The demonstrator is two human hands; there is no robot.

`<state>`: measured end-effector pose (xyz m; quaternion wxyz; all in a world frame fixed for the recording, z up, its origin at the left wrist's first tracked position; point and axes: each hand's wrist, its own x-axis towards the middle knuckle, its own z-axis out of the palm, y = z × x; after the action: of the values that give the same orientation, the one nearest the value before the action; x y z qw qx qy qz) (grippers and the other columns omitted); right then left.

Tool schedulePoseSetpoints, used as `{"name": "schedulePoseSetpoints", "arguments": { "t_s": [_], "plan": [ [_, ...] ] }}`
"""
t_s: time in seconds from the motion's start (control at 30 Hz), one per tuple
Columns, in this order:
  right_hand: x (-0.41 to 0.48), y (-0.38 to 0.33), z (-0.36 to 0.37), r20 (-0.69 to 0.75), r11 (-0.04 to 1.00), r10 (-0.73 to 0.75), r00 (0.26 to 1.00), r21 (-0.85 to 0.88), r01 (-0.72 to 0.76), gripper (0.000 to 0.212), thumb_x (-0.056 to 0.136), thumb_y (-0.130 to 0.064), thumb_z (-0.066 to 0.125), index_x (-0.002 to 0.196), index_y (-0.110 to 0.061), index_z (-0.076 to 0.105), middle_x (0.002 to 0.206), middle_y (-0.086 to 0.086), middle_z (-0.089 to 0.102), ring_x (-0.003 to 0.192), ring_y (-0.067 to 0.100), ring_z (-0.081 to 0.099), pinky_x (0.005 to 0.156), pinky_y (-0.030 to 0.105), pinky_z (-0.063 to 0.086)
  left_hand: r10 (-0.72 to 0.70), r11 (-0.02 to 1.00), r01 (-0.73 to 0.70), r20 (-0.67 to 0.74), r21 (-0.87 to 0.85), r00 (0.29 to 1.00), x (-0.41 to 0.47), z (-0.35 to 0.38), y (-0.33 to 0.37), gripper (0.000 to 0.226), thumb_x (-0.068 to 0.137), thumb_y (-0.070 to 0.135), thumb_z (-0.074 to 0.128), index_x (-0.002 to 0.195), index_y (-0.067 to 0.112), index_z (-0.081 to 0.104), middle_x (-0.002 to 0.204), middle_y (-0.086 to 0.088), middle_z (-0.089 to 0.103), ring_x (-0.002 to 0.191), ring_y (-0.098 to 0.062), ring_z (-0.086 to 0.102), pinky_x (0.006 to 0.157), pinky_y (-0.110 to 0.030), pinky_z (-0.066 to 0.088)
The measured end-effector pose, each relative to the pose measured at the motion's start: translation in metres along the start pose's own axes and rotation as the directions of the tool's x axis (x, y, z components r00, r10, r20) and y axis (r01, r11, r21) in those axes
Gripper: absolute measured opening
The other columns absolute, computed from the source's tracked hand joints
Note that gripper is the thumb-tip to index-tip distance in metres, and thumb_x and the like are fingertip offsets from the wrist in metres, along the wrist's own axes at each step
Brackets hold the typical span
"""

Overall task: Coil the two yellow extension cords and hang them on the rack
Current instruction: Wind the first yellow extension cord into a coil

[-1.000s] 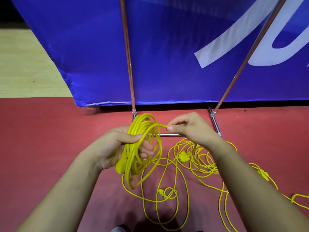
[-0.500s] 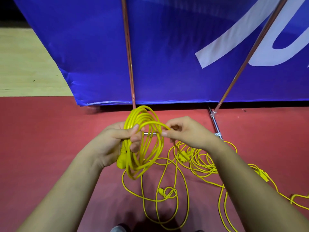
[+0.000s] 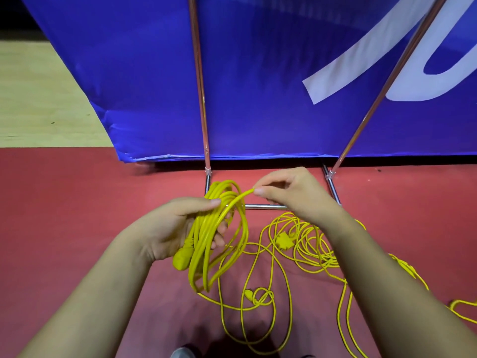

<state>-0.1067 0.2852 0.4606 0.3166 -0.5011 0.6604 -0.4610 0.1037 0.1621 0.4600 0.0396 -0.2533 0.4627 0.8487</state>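
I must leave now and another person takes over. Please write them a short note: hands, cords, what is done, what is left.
Left hand grips the partly wound coil, its plug hanging below the hand.
Right hand pinches the next strand near the coil's top.
Loose cord lies in loops on the red floor; a tangled heap lies under the right forearm.
Done: several loops of one cord. Left: finish it, coil the rest, hang both on the rack.
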Motion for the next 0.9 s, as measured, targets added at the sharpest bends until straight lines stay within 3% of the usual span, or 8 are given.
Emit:
{"name": "schedulePoseSetpoints", "arguments": {
  "t_s": [0.1, 0.2, 0.3, 0.4, 0.53, 0.67, 0.8, 0.9],
  "plan": [
    [-0.001, -0.012, 0.015, 0.053, 0.984, -0.055, 0.997, -0.169, 0.063, 0.006, 0.086, -0.015, 0.070, 0.083, -0.016, 0.075, 0.076, -0.004, 0.072, 0.070, 0.007, 0.064, 0.067, 0.022, 0.050, 0.044, 0.998, -0.046, 0.046, 0.046, 0.998, 0.000, 0.003, -0.002, 0.045, 0.061, 0.033, 0.086, 0.091, 0.003, 0.071, 0.070, -0.012, 0.062, 0.057, -0.026, 0.063, 0.055, -0.032, 0.054],
    [0.000, -0.009, 0.021, 0.018, 0.979, -0.096, 0.995, -0.179, 0.098, 0.004, 0.086, -0.021, 0.070, 0.082, -0.021, 0.071, 0.072, -0.001, 0.068, 0.067, 0.008, 0.060, 0.068, 0.031, 0.051, 0.112, 0.993, -0.114, 0.053, 0.034, 0.992, 0.002, 0.003, -0.003, 0.036, 0.061, 0.034, 0.086, 0.082, 0.009, 0.070, 0.061, -0.004, 0.053, 0.050, -0.020, 0.054, 0.052, -0.029, 0.049],
    [0.000, 0.009, 0.009, 0.116, 0.995, 0.016, 0.993, -0.095, -0.005, 0.011, 0.088, -0.018, 0.070, 0.082, -0.010, 0.068, 0.065, 0.002, 0.058, 0.059, 0.004, 0.050, 0.058, 0.022, 0.042, 0.205, 0.978, -0.203, 0.039, -0.050, 0.978, 0.002, 0.004, -0.002, 0.034, 0.062, 0.032, 0.086, 0.080, 0.010, 0.067, 0.059, -0.001, 0.049, 0.048, -0.017, 0.049, 0.052, -0.027, 0.046],
    [-0.005, 0.041, -0.002, 0.250, 0.971, 0.169, 0.953, -0.206, -0.118, 0.014, 0.091, -0.018, 0.067, 0.084, -0.006, 0.066, 0.069, -0.002, 0.057, 0.062, 0.003, 0.047, 0.062, 0.023, 0.038, 0.243, 0.963, -0.241, 0.000, -0.120, 0.970, 0.002, 0.001, -0.001, 0.037, 0.059, 0.030, 0.088, 0.080, 0.009, 0.066, 0.058, -0.001, 0.047, 0.048, -0.017, 0.049, 0.050, -0.027, 0.047],
    [-0.008, 0.060, -0.009, 0.104, 0.964, 0.250, 0.963, 0.061, -0.257, 0.005, 0.090, -0.006, 0.065, 0.092, -0.010, 0.063, 0.068, 0.012, 0.054, 0.056, 0.015, 0.054, 0.056, 0.024, 0.044, 0.146, 0.989, -0.146, -0.007, 0.010, 0.989, -0.003, -0.006, 0.002, 0.045, 0.051, 0.031, 0.091, 0.079, 0.006, 0.066, 0.063, -0.009, 0.058, 0.058, -0.026, 0.063, 0.055, -0.030, 0.053],
    [0.001, 0.043, -0.016, -0.116, 0.990, 0.139, 0.984, 0.033, -0.136, 0.010, 0.084, -0.006, 0.071, 0.084, -0.016, 0.071, 0.062, 0.001, 0.054, 0.054, 0.006, 0.045, 0.051, 0.017, 0.036, 0.040, 0.997, -0.038, -0.038, 0.061, 0.998, -0.003, -0.003, 0.000, 0.054, 0.041, 0.035, 0.093, 0.078, 0.002, 0.072, 0.074, -0.020, 0.068, 0.062, -0.032, 0.069, 0.057, -0.034, 0.056],
    [0.003, 0.019, -0.003, -0.123, 0.974, 0.015, 0.992, -0.221, -0.042, 0.005, 0.083, -0.014, 0.074, 0.086, -0.015, 0.076, 0.078, -0.002, 0.071, 0.071, 0.003, 0.058, 0.069, 0.021, 0.045, 0.036, 0.998, -0.035, -0.027, 0.052, 0.999, 0.000, 0.001, -0.001, 0.054, 0.046, 0.039, 0.091, 0.084, 0.003, 0.073, 0.075, -0.018, 0.068, 0.061, -0.029, 0.068, 0.056, -0.032, 0.056],
    [0.004, 0.002, 0.014, -0.106, 0.954, -0.112, 0.988, -0.290, 0.077, 0.005, 0.082, -0.016, 0.074, 0.087, -0.017, 0.076, 0.084, -0.004, 0.071, 0.082, 0.007, 0.062, 0.075, 0.019, 0.045, 0.031, 0.998, -0.030, -0.007, 0.062, 1.000, 0.002, 0.003, -0.003, 0.048, 0.052, 0.032, 0.090, 0.086, 0.004, 0.072, 0.072, -0.015, 0.065, 0.058, -0.027, 0.067, 0.055, -0.030, 0.055]
  ]
}}
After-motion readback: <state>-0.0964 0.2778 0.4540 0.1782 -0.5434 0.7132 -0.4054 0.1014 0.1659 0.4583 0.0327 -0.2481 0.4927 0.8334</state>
